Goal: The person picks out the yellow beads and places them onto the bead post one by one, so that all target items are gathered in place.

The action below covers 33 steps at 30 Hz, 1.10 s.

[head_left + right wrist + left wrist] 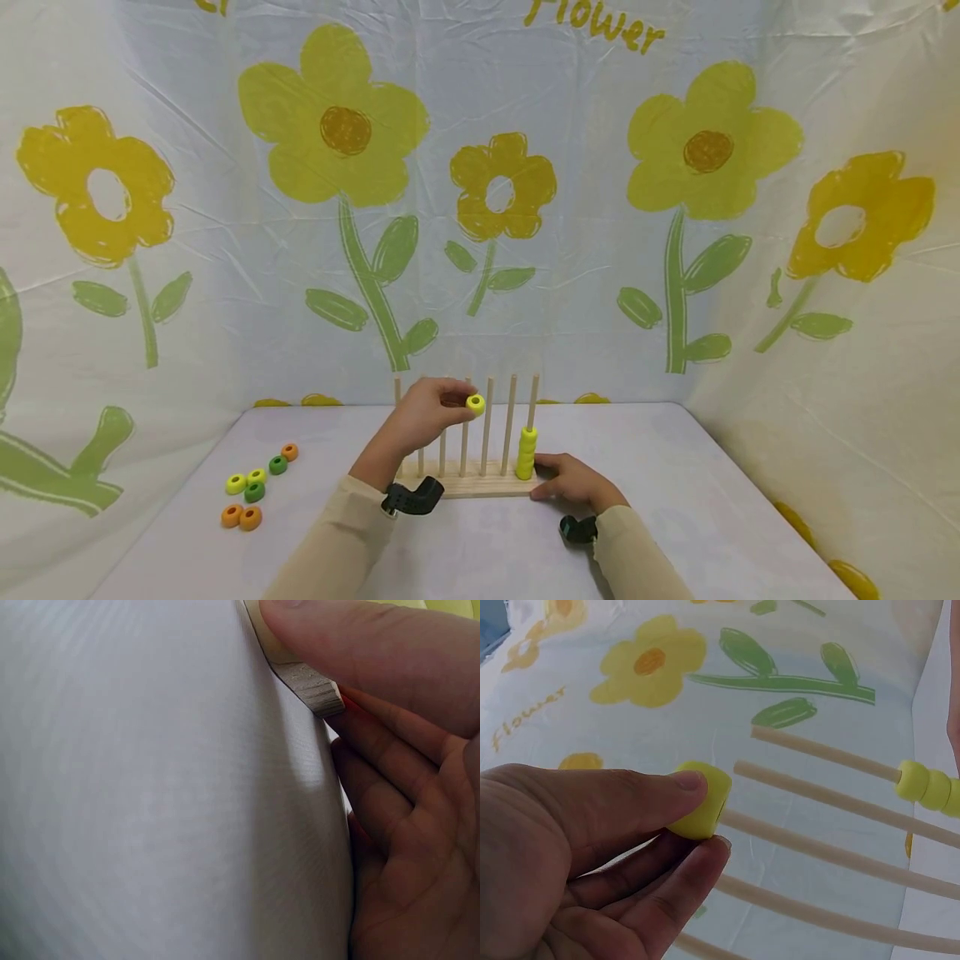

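Note:
A yellow bead (476, 405) is pinched between the thumb and fingers of my left hand (427, 412), up near the tops of the pegs. In the left wrist view the bead (701, 801) overlaps the end of one peg, its hole facing the pegs. The wooden peg rack (480, 486) stands on the table with a row of upright pegs. Several yellow beads (527, 454) are stacked on its rightmost peg. My right hand (573, 483) grips the right end of the rack's base, thumb in front and fingers behind; the base's end (311, 686) shows between them.
Left of the rack lie loose beads: two yellow beads (236, 483), two green beads (255, 492) and several orange beads (251, 518). The white table (480, 550) ends at a flower-printed cloth (585, 317) behind and at the sides.

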{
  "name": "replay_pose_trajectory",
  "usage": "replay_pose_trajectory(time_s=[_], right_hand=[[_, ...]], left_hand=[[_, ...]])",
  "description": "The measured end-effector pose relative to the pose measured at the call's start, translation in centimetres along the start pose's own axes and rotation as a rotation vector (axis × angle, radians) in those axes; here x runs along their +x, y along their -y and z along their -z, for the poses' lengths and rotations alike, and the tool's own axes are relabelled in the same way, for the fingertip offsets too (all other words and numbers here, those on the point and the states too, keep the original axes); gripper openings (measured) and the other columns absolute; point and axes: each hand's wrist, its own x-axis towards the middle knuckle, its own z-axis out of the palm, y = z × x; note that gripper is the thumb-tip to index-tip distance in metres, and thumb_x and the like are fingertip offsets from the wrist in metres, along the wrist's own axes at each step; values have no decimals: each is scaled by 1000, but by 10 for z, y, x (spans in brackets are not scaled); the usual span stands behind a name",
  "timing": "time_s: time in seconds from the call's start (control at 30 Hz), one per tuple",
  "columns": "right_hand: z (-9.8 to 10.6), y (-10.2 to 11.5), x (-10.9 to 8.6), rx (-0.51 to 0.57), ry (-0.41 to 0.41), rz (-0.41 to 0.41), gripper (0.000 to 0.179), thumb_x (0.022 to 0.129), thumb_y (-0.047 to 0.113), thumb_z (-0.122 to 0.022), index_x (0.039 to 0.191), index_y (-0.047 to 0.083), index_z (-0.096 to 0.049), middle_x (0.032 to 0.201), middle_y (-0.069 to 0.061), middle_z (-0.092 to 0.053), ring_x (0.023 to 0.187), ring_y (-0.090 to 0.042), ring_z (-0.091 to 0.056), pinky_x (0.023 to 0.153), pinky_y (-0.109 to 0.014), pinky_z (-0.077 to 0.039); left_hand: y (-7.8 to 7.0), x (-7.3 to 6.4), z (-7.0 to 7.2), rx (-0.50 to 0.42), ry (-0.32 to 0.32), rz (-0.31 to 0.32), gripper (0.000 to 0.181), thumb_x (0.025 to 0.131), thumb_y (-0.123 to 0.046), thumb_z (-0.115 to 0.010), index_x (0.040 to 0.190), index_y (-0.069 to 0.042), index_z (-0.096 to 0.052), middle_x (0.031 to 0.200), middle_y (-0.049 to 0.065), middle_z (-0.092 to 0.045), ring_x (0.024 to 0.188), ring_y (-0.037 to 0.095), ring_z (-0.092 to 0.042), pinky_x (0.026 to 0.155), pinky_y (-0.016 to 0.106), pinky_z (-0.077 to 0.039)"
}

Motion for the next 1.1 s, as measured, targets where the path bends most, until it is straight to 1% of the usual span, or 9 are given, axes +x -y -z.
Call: replay_pose_trajectory(time_s=[0.1,0.23,0.47,0.7,0.8,1.1], right_hand=[[-1,0,0,12,3,-10,75,72,25,-84,139,9,-54,146,-16,-48,141,-41,-34,113,-66,-19],[-2,-2,1,0,7,-7,75,72,25,-84,139,9,-54,146,-16,-49,140,-41,-34,113,-66,-20],[-2,-3,2,-1,12,2,75,72,26,-84,138,8,-55,145,-16,-49,140,-41,-35,112,-67,-19],[-2,-3,2,-16,17,8,74,72,27,-84,138,9,-55,145,-16,-50,139,-40,-36,112,-67,-20],[-2,-3,2,-24,17,13,74,72,27,-84,138,8,-55,145,-16,-50,139,-40,-37,111,-67,-21],[0,-2,3,-18,18,12,73,73,27,-83,138,8,-55,144,-16,-50,139,-41,-37,112,-67,-21]], left_hand=[[-3,3,-2,7,5,-5,34,89,-19,-70,122,-10,-66,120,5,-67,108,21,-65,90,39,-55],[-7,8,-4,18,16,-17,31,90,-20,-69,120,-13,-67,114,3,-69,106,21,-65,89,38,-55],[-15,14,-8,33,11,-13,31,90,-21,-69,121,-16,-67,115,1,-69,109,20,-65,89,37,-55],[-20,23,-14,28,8,-32,34,91,-19,-68,124,-11,-65,118,5,-69,110,23,-65,90,38,-55],[-23,27,-16,30,3,-30,34,91,-20,-68,125,-12,-65,119,5,-69,111,22,-65,91,38,-55],[-34,40,-24,45,18,-55,36,92,-19,-67,125,-8,-65,117,5,-70,108,19,-66,89,35,-56]])
